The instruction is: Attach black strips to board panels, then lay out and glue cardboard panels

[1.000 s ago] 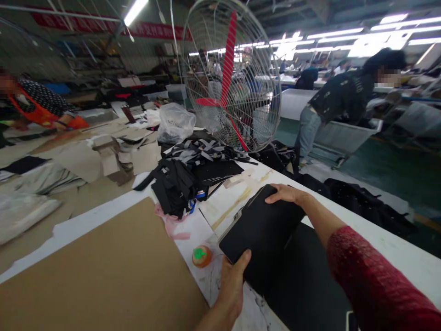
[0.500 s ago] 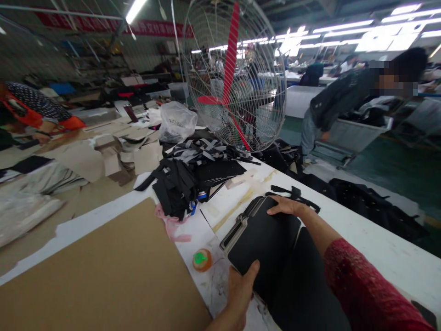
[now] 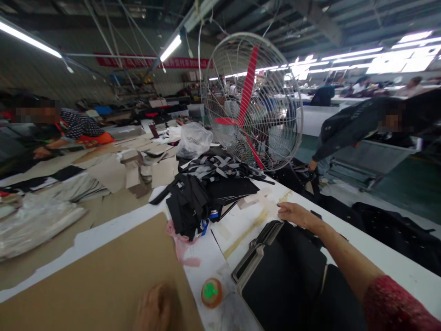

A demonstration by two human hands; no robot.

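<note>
A stack of black flat panels (image 3: 282, 276) with pale edges lies on the white table at the lower right. My right hand (image 3: 296, 214) hovers just past its far edge, fingers loosely bent and holding nothing that I can see. My left hand (image 3: 153, 308) is over the large brown board (image 3: 103, 271) at the bottom, away from the stack. Motion smears its fingers, so their pose is unclear. Between board and stack sits an orange round object with a green top (image 3: 211, 293).
Black strips (image 3: 189, 197) and a pink cloth (image 3: 182, 250) are heaped beyond the board. A large caged fan (image 3: 253, 101) stands behind them. One person (image 3: 82, 126) works at the far left; another (image 3: 354, 126) bends over a grey cart (image 3: 382, 158) at the right.
Both hands have come off the stack of black panels. My left hand moved left over the brown board, and the right shifted beyond the stack's far edge. The view has tilted up and left.
</note>
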